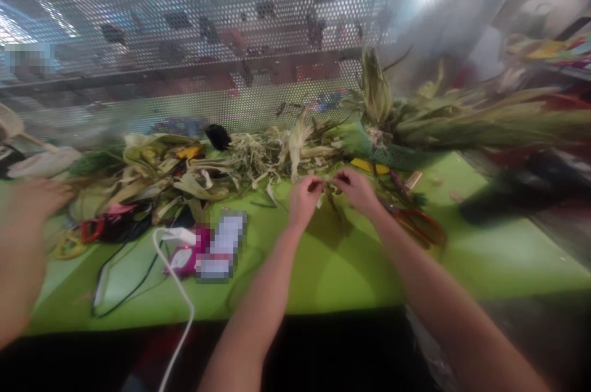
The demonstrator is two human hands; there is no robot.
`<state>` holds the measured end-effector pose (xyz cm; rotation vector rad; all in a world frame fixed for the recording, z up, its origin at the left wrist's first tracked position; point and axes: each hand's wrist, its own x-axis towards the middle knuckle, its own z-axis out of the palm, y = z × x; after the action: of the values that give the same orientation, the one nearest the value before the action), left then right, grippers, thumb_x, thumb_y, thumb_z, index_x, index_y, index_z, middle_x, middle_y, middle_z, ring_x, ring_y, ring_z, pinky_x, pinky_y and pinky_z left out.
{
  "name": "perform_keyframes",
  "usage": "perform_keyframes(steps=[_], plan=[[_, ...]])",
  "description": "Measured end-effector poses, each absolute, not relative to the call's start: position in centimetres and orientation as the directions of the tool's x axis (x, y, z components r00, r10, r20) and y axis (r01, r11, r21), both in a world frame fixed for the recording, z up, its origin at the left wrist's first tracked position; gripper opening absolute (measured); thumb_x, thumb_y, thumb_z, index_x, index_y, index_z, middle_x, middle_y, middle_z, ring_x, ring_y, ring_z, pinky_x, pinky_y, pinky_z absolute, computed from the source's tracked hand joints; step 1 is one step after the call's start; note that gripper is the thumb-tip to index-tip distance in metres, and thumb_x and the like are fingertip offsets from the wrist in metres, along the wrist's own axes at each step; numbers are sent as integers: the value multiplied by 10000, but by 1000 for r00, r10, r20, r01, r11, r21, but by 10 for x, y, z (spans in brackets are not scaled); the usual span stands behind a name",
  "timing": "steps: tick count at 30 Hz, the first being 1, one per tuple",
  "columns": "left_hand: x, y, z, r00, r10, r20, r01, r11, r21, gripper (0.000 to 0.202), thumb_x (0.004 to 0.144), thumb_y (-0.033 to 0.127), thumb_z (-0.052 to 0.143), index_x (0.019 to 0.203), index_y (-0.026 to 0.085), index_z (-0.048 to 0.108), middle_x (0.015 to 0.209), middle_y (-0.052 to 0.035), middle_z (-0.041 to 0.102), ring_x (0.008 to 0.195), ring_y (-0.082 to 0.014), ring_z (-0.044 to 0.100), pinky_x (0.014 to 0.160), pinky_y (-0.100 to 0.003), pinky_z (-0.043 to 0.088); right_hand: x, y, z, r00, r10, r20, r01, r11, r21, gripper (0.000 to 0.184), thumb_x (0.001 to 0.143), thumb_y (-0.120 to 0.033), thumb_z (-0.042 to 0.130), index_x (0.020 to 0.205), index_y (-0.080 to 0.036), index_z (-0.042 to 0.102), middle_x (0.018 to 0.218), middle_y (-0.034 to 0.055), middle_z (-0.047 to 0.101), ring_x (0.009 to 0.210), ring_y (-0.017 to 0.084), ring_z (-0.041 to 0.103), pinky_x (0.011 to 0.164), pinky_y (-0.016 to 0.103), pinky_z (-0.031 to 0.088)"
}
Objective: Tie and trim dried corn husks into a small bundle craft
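My left hand (305, 198) and my right hand (359, 190) are held close together over the green table, fingertips pinched. Between them is a small, thin strip of husk (329, 190), pale brown-green and blurred, with its ends hanging down. Just behind my hands lies a heap of dry corn husks (295, 149). Beside my right forearm rest scissors with orange-red handles (422, 226), partly covered by the arm. A yellow piece (369, 165) lies just beyond my right hand.
A phone (221, 247), a purple box (182, 261) and a white cable (184, 300) are left of my arms. Another person's arm (23, 244) reaches in at far left, near yellow-handled scissors (69, 245). A perforated metal screen (207, 60) stands behind; long husks (484, 121) lie right.
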<state>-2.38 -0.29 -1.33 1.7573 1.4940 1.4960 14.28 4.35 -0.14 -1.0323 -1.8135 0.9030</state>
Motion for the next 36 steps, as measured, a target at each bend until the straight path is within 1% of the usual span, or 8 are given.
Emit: perform_keyframes(steps=[6,10,14,18,22,26,30,36], plan=[[-37,1,-13,-232,914,334,406,-221,887,144,848,316,618,791,186,596,736,-13,638,695,-141,579,683,-267,439,150,44,7,-254,901,351,454,432,-779,126,824,-260,587,714,-218,540,637,-14,578,578,148,544,584,275,356],[-35,5,-12,-240,956,170,121,-145,982,182,800,344,662,788,172,602,711,3,621,674,-118,571,677,-254,452,145,40,11,-227,936,268,226,319,-921,151,831,-342,584,757,-226,522,593,-28,558,542,138,530,578,271,397],[-26,4,-11,-216,973,76,-111,-102,989,186,758,326,689,752,174,582,665,25,587,637,-99,560,635,-235,456,138,33,13,-236,945,227,-56,220,-974,267,818,-472,619,794,-235,499,655,-19,584,558,125,527,575,260,433],[-18,0,-9,-173,983,65,-231,-104,967,237,734,311,703,708,182,506,688,29,586,611,-82,538,609,-229,447,134,31,12,-239,964,121,-250,59,-966,331,759,-500,672,805,-241,471,861,26,658,547,109,521,536,258,459],[-13,-2,-6,-108,987,115,-294,-143,945,277,775,349,675,718,185,459,813,-2,645,592,-65,513,610,-236,453,133,29,13,-276,956,97,-342,-3,-940,334,719,-469,722,784,-235,493,782,4,612,581,116,552,597,266,506],[-14,-2,-3,-164,973,161,-220,-195,956,219,796,331,676,739,180,527,728,3,615,587,-74,497,609,-236,442,133,26,18,-352,928,120,-267,23,-963,323,725,-456,733,755,-223,512,708,-12,570,599,126,565,638,280,523],[-19,-1,1,-214,958,192,-116,-220,969,196,815,337,658,756,179,560,706,10,599,604,-84,499,645,-243,442,133,26,21,-340,927,157,-160,107,-981,341,741,-486,715,753,-219,503,655,-28,555,562,125,560,609,288,517],[-26,-5,8,-186,922,340,98,-327,940,176,789,334,694,765,176,619,991,-45,633,904,-140,593,769,-250,472,129,22,19,-386,892,234,-89,217,-972,331,702,-442,758,860,-230,559,725,-25,577,611,128,546,575,269,486]])
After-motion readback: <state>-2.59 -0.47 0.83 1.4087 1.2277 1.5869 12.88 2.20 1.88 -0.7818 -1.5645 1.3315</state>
